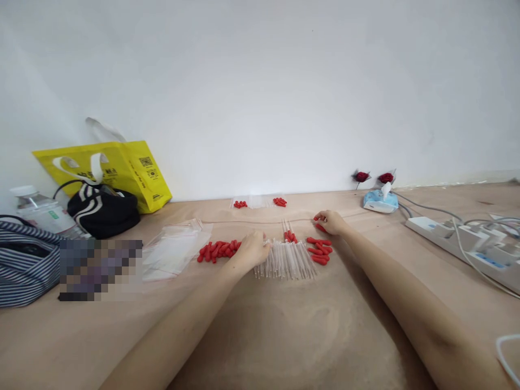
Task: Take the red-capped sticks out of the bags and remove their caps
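A row of thin clear glass dropper tubes (286, 262) lies side by side in the middle of the table. At its left end is my left hand (254, 250), fingers curled; what they pinch, if anything, is hidden. Several red rubber bulbs (215, 251) are heaped just left of that hand. My right hand (331, 222) is beyond the row's right end, its fingertips closed at a red rubber bulb (320, 228). Nearer me, more loose red bulbs (319, 260) lie beside the tubes. A few droppers with red bulbs (290, 236) on their ends lie behind the row.
Clear zip bags (174, 252) lie at the left. By the wall, a clear bag (260, 201) holds red-bulbed droppers. Leftward stand a yellow bag (152, 181), a black pouch (103, 211) and a bottle (43, 214). Tissues (379, 201) and a power strip (459, 244) are at right.
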A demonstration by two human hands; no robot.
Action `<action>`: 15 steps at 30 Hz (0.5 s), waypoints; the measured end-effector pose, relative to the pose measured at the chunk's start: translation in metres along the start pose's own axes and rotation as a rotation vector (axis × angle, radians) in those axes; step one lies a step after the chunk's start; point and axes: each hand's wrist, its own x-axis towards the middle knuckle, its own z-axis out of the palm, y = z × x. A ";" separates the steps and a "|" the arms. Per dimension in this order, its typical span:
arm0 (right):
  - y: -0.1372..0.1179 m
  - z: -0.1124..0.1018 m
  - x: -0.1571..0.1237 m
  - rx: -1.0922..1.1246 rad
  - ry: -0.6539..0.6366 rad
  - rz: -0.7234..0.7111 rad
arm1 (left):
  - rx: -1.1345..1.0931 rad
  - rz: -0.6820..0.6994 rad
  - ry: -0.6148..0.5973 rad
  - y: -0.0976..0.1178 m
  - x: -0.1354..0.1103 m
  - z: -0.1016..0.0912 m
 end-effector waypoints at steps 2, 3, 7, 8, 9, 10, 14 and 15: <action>-0.004 -0.001 -0.007 0.061 -0.054 -0.015 | -0.011 0.036 0.041 -0.008 -0.009 -0.002; -0.006 -0.001 -0.011 0.094 -0.084 -0.022 | -0.016 0.064 0.066 -0.012 -0.015 -0.002; -0.014 0.000 -0.025 0.211 -0.203 -0.038 | -0.015 0.342 0.267 -0.037 -0.044 0.004; -0.016 0.000 -0.027 0.232 -0.221 -0.036 | -0.010 0.421 0.318 -0.043 -0.050 0.006; -0.017 0.000 -0.028 0.249 -0.228 -0.030 | -0.014 0.482 0.359 -0.048 -0.056 0.008; -0.019 0.001 -0.029 0.262 -0.225 -0.019 | -0.027 0.513 0.384 -0.052 -0.060 0.009; -0.028 0.005 -0.024 0.270 -0.146 0.038 | -0.130 0.467 0.423 -0.057 -0.062 0.010; -0.032 0.007 -0.022 0.264 -0.130 0.047 | -0.150 0.447 0.421 -0.057 -0.061 0.010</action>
